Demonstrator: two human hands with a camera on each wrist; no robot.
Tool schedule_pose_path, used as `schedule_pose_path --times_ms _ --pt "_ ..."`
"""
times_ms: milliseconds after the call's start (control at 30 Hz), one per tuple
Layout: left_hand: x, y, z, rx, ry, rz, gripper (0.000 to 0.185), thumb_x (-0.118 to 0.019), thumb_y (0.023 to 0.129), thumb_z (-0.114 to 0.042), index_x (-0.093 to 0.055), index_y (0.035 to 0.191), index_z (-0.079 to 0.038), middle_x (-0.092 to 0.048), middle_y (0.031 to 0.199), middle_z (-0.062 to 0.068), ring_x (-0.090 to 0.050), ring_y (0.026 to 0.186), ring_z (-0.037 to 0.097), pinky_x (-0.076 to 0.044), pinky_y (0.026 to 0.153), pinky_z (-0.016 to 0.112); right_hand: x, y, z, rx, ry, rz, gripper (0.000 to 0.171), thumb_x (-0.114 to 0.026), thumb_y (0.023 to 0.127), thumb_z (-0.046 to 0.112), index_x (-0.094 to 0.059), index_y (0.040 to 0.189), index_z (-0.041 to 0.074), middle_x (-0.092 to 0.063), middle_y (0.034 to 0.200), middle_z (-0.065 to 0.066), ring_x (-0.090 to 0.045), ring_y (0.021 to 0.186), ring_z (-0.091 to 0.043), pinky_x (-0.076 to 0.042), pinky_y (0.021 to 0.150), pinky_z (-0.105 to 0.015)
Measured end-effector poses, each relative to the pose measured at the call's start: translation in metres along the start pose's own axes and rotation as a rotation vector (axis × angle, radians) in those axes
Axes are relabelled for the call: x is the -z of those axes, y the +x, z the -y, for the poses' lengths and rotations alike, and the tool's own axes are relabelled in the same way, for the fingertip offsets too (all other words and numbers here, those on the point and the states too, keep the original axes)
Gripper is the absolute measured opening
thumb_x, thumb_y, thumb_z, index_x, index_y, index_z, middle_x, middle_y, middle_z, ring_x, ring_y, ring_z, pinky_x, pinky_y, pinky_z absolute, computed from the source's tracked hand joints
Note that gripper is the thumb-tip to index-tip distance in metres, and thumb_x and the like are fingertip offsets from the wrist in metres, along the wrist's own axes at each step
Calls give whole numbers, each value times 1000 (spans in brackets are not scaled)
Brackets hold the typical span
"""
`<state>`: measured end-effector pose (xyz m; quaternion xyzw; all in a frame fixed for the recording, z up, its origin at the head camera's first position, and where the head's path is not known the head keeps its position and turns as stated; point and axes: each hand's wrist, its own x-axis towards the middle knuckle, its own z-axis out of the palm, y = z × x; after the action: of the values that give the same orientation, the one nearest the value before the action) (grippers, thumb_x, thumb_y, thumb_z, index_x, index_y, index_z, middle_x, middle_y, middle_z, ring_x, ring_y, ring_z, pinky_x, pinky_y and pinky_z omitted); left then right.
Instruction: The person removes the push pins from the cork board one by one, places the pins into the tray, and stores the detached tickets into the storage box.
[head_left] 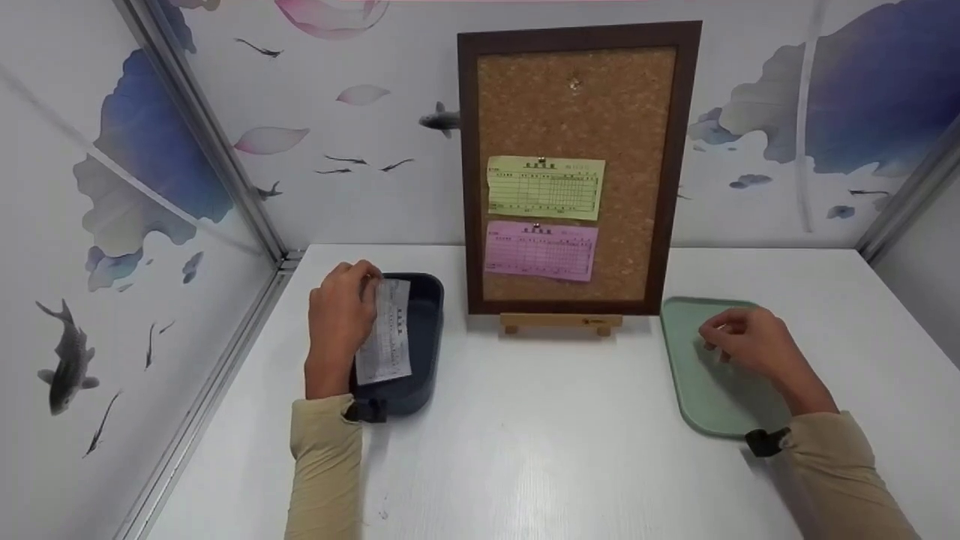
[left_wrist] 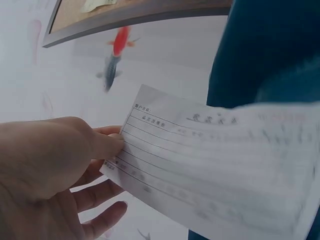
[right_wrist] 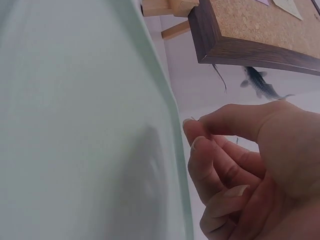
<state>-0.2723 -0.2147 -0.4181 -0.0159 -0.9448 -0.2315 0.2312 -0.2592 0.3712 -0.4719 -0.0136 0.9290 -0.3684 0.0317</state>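
My left hand (head_left: 341, 311) pinches one short edge of a white printed receipt slip (head_left: 388, 337) between thumb and fingers. The slip overlaps the dark blue bin (head_left: 426, 330) in the head view; its printed lines show in the left wrist view. Over the green tray (head_left: 694, 397), my right hand (head_left: 754, 345) has its thumb and index fingertip together. A thin pin tip (right_wrist: 193, 118) peeks out at those fingertips, most of it hidden. Yellow (head_left: 546, 187) and pink (head_left: 540, 251) receipt slips hang pinned one above the other on the framed corkboard (head_left: 637, 187).
A small wooden easel (head_left: 561, 321) props the corkboard upright at the back of the white table (head_left: 555, 435). Near the board's top sits a small shiny cluster (head_left: 575, 82). Printed panels with fish and petals enclose the back and sides.
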Motion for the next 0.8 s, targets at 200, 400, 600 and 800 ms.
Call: schedule_pose_path --times_ms 200,400,600,800 --pt "-4 -3 2 -8 28 76 13 -68 107 -15 -78 114 -9 -76 112 15 -72 109 38 -54 92 61 0 2 -2 -22 -7 23 39 -70 105 31 -75 124 -3 -82 99 -10 -70 76 -13 -55 64 -29" --pt "-10 -4 5 -14 20 119 14 -68 106 -14 -80 112 -8 -78 112 15 -74 108 36 -56 93 59 0 3 -5 -21 -14 47 39 -70 105 30 -75 124 -4 -82 96 -7 -70 75 -11 -55 65 -28" --pt "-15 -6 9 10 -16 172 14 -68 106 -12 -78 113 -6 -77 116 16 -74 109 36 -59 94 55 0 4 -5 -41 -28 82 37 -68 105 29 -76 123 -2 -81 95 -5 -69 78 -13 -54 66 -28" --pt "-18 -8 12 52 -38 243 18 -66 107 -13 -76 120 -5 -76 124 17 -73 113 36 -58 96 55 1 3 -6 -54 -45 95 36 -67 106 30 -76 124 -1 -79 93 -3 -67 80 -14 -52 67 -29"
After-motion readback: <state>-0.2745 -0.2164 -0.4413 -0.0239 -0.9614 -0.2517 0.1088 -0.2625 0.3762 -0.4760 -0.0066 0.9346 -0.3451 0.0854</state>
